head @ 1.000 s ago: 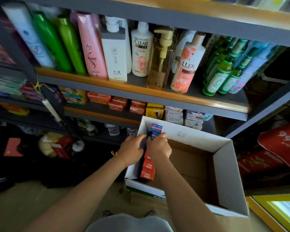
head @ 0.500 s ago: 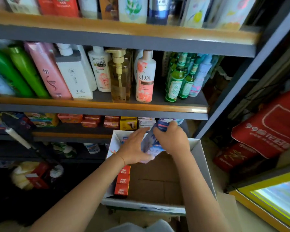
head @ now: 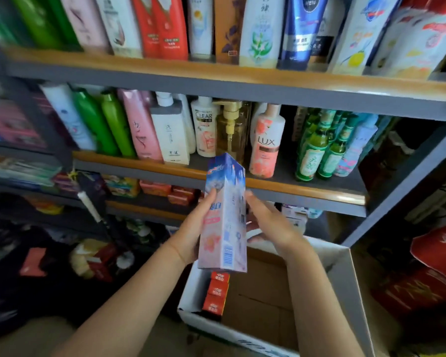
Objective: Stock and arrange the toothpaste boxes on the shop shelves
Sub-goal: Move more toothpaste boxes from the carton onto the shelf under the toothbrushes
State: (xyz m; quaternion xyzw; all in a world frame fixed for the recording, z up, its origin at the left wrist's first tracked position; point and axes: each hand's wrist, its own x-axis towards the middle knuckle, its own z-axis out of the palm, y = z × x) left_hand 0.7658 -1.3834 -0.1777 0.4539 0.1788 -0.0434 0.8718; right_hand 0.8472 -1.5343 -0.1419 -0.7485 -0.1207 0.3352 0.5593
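Note:
A tall blue, white and pink toothpaste box [head: 225,215] stands upright in front of the shelves, above the open carton. My left hand [head: 193,228] grips its left side, thumb on the front face. My right hand [head: 265,222] is on its right side, fingers partly behind the box; whether they hold it is unclear. The white cardboard carton [head: 345,284] sits below, with three red toothpaste boxes [head: 216,292] on end along its left wall. More red boxes [head: 178,194] lie on the lower shelf.
Grey shelves with wooden edges [head: 268,186] hold shampoo bottles [head: 139,130], a LUX bottle [head: 267,143] and green glass bottles [head: 317,148]. The top shelf [head: 216,73] is packed with bottles and tubes. Red bags [head: 438,256] lie at right, dark clutter at lower left.
Both hands lifted the blue and pink box up out of the carton to shelf height. The view tilted upward, bringing the top shelf into sight.

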